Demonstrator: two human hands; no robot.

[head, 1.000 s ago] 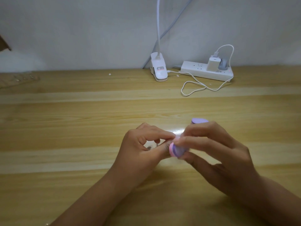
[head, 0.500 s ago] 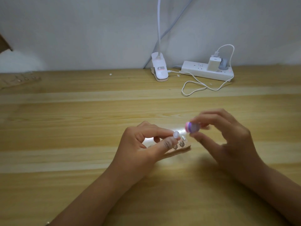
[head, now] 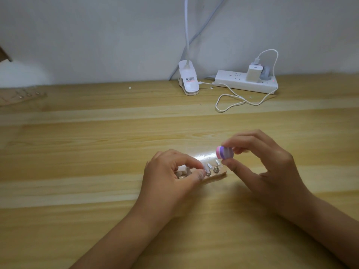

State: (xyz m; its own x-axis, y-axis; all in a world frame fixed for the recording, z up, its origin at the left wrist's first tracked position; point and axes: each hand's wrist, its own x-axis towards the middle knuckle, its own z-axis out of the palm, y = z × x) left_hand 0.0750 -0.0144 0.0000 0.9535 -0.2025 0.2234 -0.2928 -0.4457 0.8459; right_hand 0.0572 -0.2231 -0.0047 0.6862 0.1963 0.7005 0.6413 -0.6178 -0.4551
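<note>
Head view: L hand [head: 171, 177] pinches a small white bit [head: 205, 168] btw thumb & forefinger, low over the pale strip [head: 221, 174] of metal studs [head: 215, 169] at its fingertips, prob. to seat it there. R hand [head: 272, 171] grips the purple-pink cap [head: 224, 152] w/ thumb & forefinger, just beyond the L fingertips, above the strip, prob. to leave room for the work.

Wooden table [head: 97, 144]; pale wall [head: 97, 35].

You work in dim, soft light. One bright glare patch sits on the worktop [head: 97, 136] between your left hand [head: 171, 177] and right hand [head: 270, 167]. Soft shadows spread under both forearms. The small white piece [head: 205, 168] pinched in your left fingertips is blurred, and the pink-and-purple cap [head: 224, 152] looks soft-edged.
</note>
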